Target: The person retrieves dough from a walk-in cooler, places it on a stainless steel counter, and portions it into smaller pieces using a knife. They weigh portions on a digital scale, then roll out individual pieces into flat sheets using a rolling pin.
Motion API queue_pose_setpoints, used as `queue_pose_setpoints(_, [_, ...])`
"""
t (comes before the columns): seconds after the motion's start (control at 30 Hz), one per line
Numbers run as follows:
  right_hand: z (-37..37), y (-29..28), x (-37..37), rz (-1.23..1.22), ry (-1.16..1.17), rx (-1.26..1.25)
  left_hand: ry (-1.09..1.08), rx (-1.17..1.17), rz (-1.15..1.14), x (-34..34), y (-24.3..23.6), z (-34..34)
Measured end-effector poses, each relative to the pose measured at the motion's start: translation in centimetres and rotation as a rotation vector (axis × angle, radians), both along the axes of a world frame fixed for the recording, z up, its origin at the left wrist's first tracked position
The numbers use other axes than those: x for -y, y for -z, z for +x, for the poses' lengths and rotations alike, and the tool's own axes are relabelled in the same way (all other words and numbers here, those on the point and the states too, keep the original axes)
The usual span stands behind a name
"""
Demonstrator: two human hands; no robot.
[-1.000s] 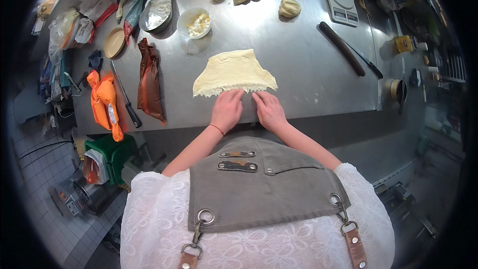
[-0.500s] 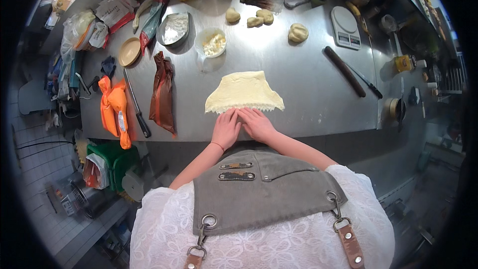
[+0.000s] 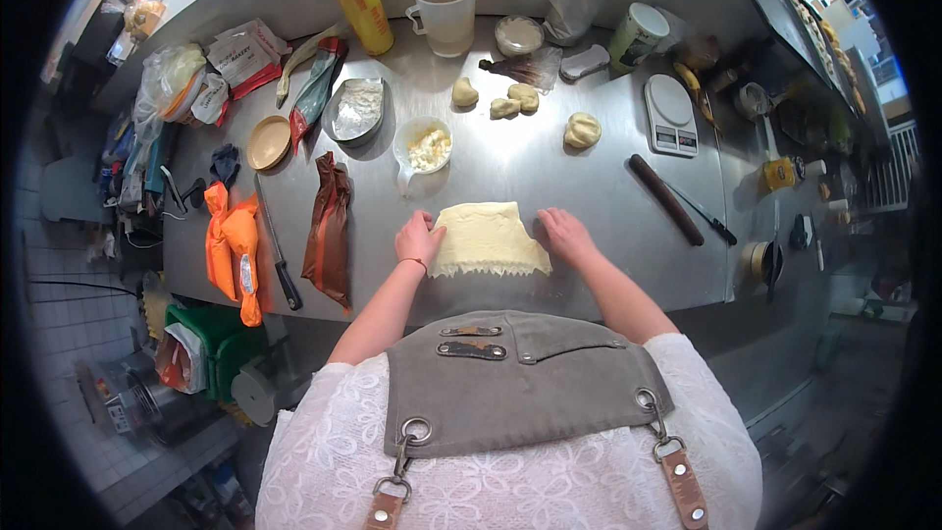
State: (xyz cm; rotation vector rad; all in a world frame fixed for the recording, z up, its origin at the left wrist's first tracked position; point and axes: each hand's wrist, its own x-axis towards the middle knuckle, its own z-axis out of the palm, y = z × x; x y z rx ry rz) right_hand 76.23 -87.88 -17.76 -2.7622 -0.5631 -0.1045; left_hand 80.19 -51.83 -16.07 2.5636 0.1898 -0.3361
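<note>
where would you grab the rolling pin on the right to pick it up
Grip the dark rolling pin around its middle, coming down from above. It lies flat on the steel counter, slanted, with bare counter along its left side; a knife lies close on its right, so fingers should stay clear of that side.

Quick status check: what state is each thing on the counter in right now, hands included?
Dough sheet: flat, near edge jagged.
Left hand: open, on the sheet's left edge.
Right hand: open, at its right edge.
Dough balls: unrolled.
Rolling pin: lying idle.
White jug: holding white crumbly filling.
Knife: lying flat.
</note>
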Motion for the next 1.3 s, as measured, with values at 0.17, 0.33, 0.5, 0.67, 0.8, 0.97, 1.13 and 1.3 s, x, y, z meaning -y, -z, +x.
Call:
queue_pose_setpoints(0.17, [0.7, 2.9, -7.9, 0.408, 0.580, -0.354, 0.046, -0.265, 0.009, 0.8, 0.3, 3.2])
queue_pose_setpoints(0.33, [6.6, 2.4, -8.5, 0.413, 0.781, -0.663, 0.122, -0.125, -0.094, 0.3, 2.2, 6.6])
queue_pose_setpoints(0.5, [9.0, 0.6, -8.2, 0.401, 0.697, -0.652, -0.202, -0.439, -0.677, -0.9, 3.6, 8.6])
queue_pose_setpoints(0.67, [8.7, -0.8, -9.0, 0.773, 0.877, -0.901, -0.131, -0.514, -0.731, -2.4, 3.4, 8.8])
queue_pose_setpoints(0.8, [9.0, -1.2, -8.8, 0.925, 0.896, -1.135, -0.020, -0.491, -0.697, -2.3, 3.3, 8.3])
queue_pose_setpoints(0.97, [9.2, -0.9, -7.5, 1.032, 0.936, -1.070, -0.179, -0.483, -0.741, -3.1, 3.6, 8.8])
queue_pose_setpoints(1.13, [9.1, -0.5, -3.9, 1.127, 0.942, -0.940, -0.293, -0.415, -0.813, -6.4, 3.8, 10.2])
queue_pose_setpoints(1.3, [8.8, 0.9, -3.9, 1.170, 0.913, -0.822, -0.268, -0.272, -0.683, -6.7, 3.9, 9.9])
